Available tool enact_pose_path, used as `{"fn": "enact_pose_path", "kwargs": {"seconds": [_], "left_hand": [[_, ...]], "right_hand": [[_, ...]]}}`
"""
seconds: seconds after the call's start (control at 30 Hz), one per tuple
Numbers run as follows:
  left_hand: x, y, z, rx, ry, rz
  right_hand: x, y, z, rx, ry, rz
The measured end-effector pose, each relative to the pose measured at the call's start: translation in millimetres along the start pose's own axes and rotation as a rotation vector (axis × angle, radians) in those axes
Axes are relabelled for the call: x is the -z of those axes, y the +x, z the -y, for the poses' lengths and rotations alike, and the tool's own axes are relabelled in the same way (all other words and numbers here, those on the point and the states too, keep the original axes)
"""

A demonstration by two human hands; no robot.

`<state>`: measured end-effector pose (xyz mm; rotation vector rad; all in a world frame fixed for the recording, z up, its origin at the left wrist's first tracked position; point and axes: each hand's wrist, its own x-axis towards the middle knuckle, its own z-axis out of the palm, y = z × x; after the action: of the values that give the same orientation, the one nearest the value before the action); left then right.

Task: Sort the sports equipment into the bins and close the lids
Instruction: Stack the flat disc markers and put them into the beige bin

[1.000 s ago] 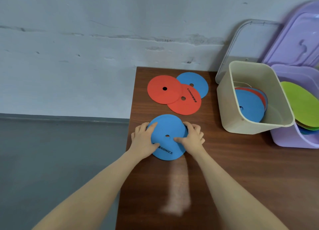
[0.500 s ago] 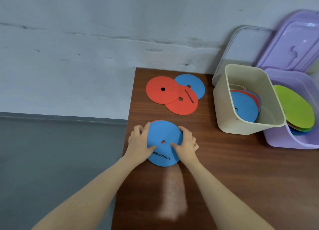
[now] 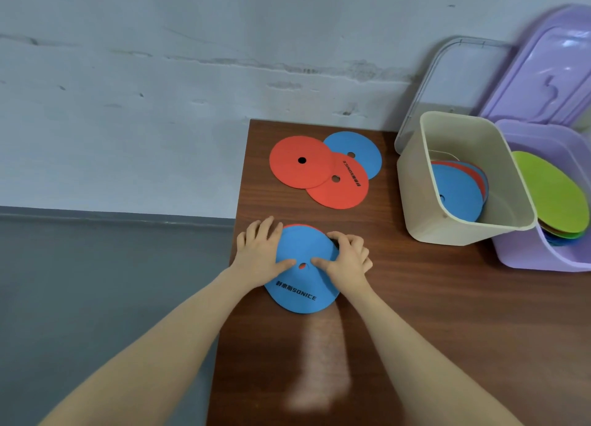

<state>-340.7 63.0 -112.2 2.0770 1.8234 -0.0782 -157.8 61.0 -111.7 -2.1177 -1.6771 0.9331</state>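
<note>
Since a moment ago the far edge has lifted off the table (image 3: 415,297), so with your left hand (image 3: 260,256) and right hand (image 3: 347,260) both gripping the blue disc (image 3: 300,284) at lower centre, keep the red one underneath pinched too before heading right to the beige bin (image 3: 415,208).

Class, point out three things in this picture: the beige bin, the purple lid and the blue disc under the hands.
beige bin (image 3: 415,201), head view, its outer left wall.
purple lid (image 3: 543,73), head view, its flat panel.
blue disc (image 3: 300,246), head view, bare top between the hands.
</note>
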Motion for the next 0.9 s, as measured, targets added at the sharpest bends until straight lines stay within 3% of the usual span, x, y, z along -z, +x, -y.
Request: {"fn": "enact_pose_path", "kwargs": {"seconds": [0.17,0.33,0.57,0.77,0.9], "left_hand": [[-3,-7,-1,0.019,-0.224,-0.100],[-10,-24,2,-0.007,-0.215,-0.210],[-14,-47,-7,-0.015,-0.161,-0.148],[-17,-51,-30,-0.062,-0.285,-0.022],[-10,-46,-40,-0.036,-0.290,-0.043]], "right_hand": [[-2,-7,2,0.053,0.115,-0.044],[-2,-21,-8,0.140,0.127,-0.075],[7,-54,-17,0.127,0.031,-0.113],[19,-73,-21,0.290,0.040,-0.174],[32,-69,-25,0.343,0.068,-0.144]]}}
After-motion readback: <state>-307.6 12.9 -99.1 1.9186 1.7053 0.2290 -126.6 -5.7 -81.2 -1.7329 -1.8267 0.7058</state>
